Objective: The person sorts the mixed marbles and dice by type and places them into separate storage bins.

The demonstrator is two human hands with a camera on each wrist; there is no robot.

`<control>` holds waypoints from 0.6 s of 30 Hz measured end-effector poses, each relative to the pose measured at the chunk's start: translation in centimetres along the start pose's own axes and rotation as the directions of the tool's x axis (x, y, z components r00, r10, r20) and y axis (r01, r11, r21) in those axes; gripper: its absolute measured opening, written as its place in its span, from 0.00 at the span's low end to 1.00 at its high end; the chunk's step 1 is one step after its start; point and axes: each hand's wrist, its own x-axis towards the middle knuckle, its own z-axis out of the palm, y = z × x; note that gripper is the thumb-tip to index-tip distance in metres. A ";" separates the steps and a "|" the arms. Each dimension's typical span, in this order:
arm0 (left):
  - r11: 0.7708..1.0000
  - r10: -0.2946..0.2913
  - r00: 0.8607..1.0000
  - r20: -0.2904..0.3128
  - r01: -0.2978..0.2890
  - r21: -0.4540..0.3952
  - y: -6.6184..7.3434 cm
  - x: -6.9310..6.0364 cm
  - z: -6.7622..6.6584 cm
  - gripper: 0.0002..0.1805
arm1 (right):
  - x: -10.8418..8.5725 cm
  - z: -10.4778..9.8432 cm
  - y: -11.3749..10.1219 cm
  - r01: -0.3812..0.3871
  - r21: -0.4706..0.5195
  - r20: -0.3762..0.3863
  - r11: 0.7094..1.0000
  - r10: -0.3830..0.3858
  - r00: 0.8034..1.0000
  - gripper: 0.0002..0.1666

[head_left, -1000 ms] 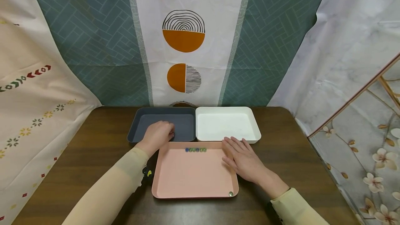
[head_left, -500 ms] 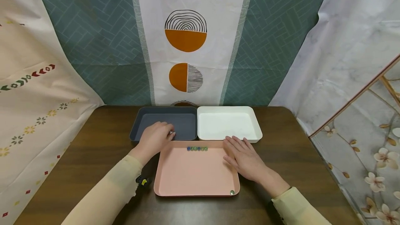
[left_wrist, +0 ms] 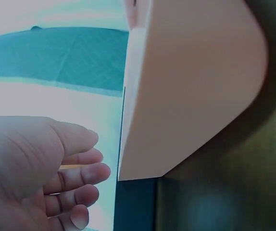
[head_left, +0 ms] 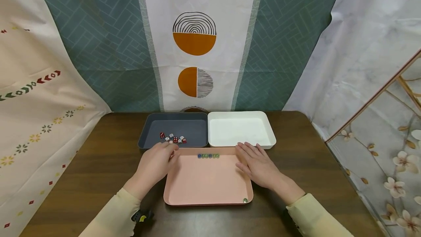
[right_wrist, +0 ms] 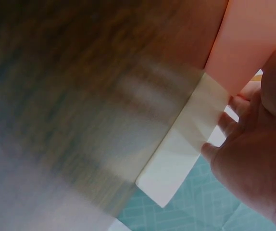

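Several red and white dice point(head_left: 175, 139) lie scattered in the dark grey tray point(head_left: 194, 129). My left hand point(head_left: 152, 165) hovers by that tray's front edge and the pink tray's back left corner. In the left wrist view its fingers point(left_wrist: 94, 173) are loosely bent, with nothing held. My right hand point(head_left: 258, 165) rests over the right rim of the pink tray point(head_left: 207, 182), fingers fairly straight and reaching the white tray's point(head_left: 241, 129) front edge. Along the pink tray's back side runs a row of small blue and green glass beads point(head_left: 208, 155). One green bead point(head_left: 245, 200) sits in its front right corner.
All three trays stand on a brown wooden table point(head_left: 108, 149), the grey and white ones side by side behind the pink one. A patterned cloth point(head_left: 194, 43) hangs behind the table, with more cloth on both sides.
My left hand has drawn back from the grey tray towards me, bringing the dice there into view. My right hand stays in place. The row of beads looks unchanged.
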 end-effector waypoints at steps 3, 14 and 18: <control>1.000 -0.020 1.000 0.004 0.020 0.000 0.1 -0.9 0.0 0.07 | 0.1 -0.1 0.0 -0.001 -0.001 0.005 1.000 0.001 1.000 0.41; 0.999 -0.038 0.998 -0.050 0.040 0.034 0.6 -3.3 -0.1 0.11 | 0.3 -0.3 -0.2 -0.009 -0.007 0.016 1.000 0.009 1.000 0.40; 0.999 -0.025 0.997 -0.069 0.028 0.037 0.7 -3.8 0.0 0.09 | 0.2 -0.2 -0.1 -0.015 -0.009 0.018 1.000 0.015 1.000 0.41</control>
